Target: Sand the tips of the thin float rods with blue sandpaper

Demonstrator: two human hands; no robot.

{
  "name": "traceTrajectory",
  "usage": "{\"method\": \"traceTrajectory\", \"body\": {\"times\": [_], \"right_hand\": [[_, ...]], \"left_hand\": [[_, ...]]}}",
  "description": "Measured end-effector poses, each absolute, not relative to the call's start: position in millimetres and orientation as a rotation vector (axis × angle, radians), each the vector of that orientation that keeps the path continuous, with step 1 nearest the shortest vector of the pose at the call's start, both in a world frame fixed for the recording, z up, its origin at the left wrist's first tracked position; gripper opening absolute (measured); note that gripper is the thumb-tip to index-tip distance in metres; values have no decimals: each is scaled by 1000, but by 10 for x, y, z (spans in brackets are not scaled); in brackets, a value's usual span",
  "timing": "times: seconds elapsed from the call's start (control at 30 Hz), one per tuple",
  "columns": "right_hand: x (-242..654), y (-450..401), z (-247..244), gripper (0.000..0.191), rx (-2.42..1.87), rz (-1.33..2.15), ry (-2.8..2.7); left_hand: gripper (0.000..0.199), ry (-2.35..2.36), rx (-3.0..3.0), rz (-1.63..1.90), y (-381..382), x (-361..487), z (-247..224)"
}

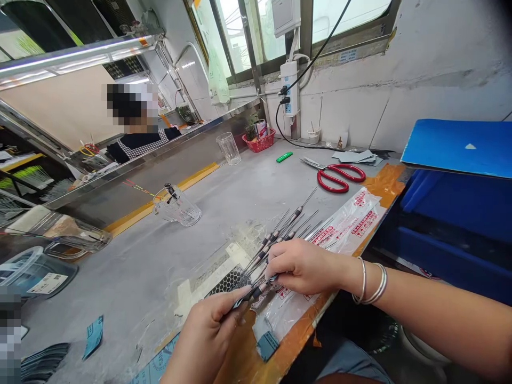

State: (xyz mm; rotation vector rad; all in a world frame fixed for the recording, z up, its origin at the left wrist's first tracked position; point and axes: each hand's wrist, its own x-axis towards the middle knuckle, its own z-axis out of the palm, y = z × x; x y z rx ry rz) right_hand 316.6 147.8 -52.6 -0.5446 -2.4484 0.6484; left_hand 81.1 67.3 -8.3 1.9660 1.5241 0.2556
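Observation:
Several slender dark fishing floats (280,234) with thin stems fan out across a clear plastic bag with red print (348,224). My right hand (300,266), wearing silver bangles (370,282), pinches the floats near their lower ends. My left hand (204,336) comes in from the bottom and grips a blue abrasive strip (248,296) folded around a float. Both hands meet over the bundle, and my fingers hide part of it. A small blue paper scrap (267,345) lies just right of my left hand.
Red-handled scissors (336,176), a green lighter (284,157) and two glass tumblers (176,207) stand on the grey bench (120,298). A blue crate (452,229) sits to the right. A seated person (132,114) is at the far left, beyond a metal shelf rail (76,53).

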Motion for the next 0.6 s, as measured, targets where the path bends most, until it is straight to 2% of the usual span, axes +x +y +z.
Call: {"method": "traceTrajectory", "body": {"times": [0.37, 0.5, 0.6], "right_hand": [[3250, 1471, -485, 19, -605, 532, -2527], [3209, 1470, -473, 14, -678, 544, -2542], [3151, 1476, -495, 20, -837, 532, -2505]], "left_hand": [[31, 1510, 2167, 218, 864, 1278, -20], [34, 1645, 2201, 418, 750, 836, 163], [48, 2089, 2116, 619, 544, 295, 331]]}}
